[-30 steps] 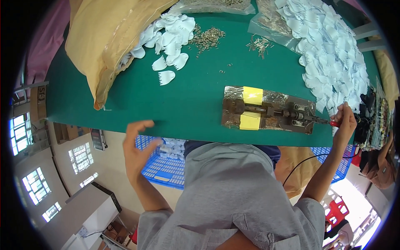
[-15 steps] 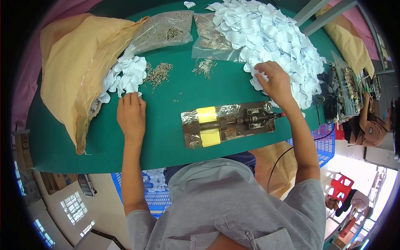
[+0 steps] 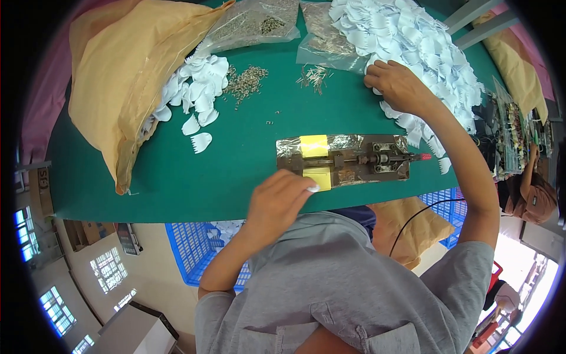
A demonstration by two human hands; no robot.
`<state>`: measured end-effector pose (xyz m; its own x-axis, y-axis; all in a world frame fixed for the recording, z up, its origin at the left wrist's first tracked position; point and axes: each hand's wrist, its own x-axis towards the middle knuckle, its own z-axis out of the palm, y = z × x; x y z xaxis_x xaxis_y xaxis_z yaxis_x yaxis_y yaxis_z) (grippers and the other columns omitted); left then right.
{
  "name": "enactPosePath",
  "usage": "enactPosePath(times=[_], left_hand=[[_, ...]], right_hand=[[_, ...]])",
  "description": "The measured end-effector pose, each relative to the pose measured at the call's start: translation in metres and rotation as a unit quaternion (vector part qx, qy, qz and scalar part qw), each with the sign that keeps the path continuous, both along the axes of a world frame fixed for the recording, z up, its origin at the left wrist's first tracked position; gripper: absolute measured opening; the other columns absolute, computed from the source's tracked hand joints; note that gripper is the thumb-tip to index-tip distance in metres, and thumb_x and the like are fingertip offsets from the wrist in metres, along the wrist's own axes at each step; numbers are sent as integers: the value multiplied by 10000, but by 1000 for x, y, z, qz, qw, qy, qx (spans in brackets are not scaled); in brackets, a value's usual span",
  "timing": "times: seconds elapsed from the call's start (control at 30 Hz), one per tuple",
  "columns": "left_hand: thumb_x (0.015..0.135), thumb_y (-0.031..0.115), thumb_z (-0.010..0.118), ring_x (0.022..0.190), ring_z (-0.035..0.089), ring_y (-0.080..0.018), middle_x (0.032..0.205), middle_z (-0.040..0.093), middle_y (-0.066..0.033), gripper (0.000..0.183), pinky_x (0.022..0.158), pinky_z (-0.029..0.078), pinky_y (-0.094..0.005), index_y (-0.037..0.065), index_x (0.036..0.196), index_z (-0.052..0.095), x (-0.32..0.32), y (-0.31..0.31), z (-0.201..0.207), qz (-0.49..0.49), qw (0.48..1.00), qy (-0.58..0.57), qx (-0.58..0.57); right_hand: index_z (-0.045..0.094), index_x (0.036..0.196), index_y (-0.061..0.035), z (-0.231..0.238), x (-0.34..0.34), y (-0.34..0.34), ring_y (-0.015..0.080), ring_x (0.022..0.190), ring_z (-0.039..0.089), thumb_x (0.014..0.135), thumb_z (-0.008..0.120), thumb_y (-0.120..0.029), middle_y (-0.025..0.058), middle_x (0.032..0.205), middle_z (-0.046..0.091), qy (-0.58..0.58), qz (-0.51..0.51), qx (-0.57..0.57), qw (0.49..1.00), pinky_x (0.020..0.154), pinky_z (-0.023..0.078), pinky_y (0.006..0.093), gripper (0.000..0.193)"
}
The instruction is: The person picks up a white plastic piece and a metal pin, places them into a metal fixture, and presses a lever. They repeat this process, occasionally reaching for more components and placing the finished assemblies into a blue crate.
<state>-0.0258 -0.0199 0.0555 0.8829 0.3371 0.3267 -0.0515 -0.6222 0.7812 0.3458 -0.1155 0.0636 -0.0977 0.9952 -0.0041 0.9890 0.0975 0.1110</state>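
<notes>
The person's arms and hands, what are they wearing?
Both hands are bare: the left hand and right hand show no gloves, and I can make out no rings or watch. The forearms are uncovered. A grey short-sleeved shirt ends at the upper arms.

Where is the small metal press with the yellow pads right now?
In the head view, the metal press sits on the green table near its front edge, slightly right of centre. The left hand is just in front of it, holding a small white piece.
</notes>
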Motion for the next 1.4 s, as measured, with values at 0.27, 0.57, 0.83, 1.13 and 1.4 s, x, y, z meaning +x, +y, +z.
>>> enactPosePath(times=[0.27, 0.57, 0.83, 1.13, 1.4], left_hand=[[825, 103, 692, 925, 535, -216, 951, 558, -11, 193, 808, 409, -373, 103, 1017, 710, 18, -10, -16, 70, 967, 5, 244], [808, 78, 762, 918, 543, -242, 924, 570, -22, 187, 791, 417, -402, 99, 985, 705, 24, 5, -15, 36, 968, 11, 248], [775, 72, 829, 988, 579, -273, 1011, 628, -43, 386, 841, 447, -419, 105, 1130, 682, 22, 1, -18, 69, 972, 22, 224], [800, 81, 839, 1251, 550, -344, 1338, 612, -122, 802, 1077, 431, -462, 101, 1513, 473, 21, 9, -35, 73, 996, 10, 51], [805, 36, 844, 1254, 578, -338, 1191, 719, -124, 846, 1067, 461, -447, 56, 1533, 414, 21, 14, -43, 40, 998, 43, -13]], right_hand=[[608, 866, -69, 26, 1, 5, 275, 996, 629, 803, 679, 21, 61, 835, 614, 77, -41, -124, 988, 845, 518, 405, 131], [624, 906, -102, 9, -2, -7, 291, 1046, 633, 711, 664, 102, 37, 983, 639, 76, -25, -121, 989, 873, 527, 420, 285], [647, 917, -38, 27, -11, 6, 219, 800, 672, 799, 764, -34, 79, 867, 633, 297, -59, 5, 953, 731, 553, 365, 166], [774, 1020, -6, 4, -138, 10, 117, 761, 676, 913, 763, -87, 66, 858, 750, 645, -105, -89, 752, 721, 551, 286, 135], [792, 1038, -9, -2, -148, -6, 99, 874, 680, 939, 777, -77, 39, 965, 743, 622, -151, -91, 763, 788, 540, 268, 122]])
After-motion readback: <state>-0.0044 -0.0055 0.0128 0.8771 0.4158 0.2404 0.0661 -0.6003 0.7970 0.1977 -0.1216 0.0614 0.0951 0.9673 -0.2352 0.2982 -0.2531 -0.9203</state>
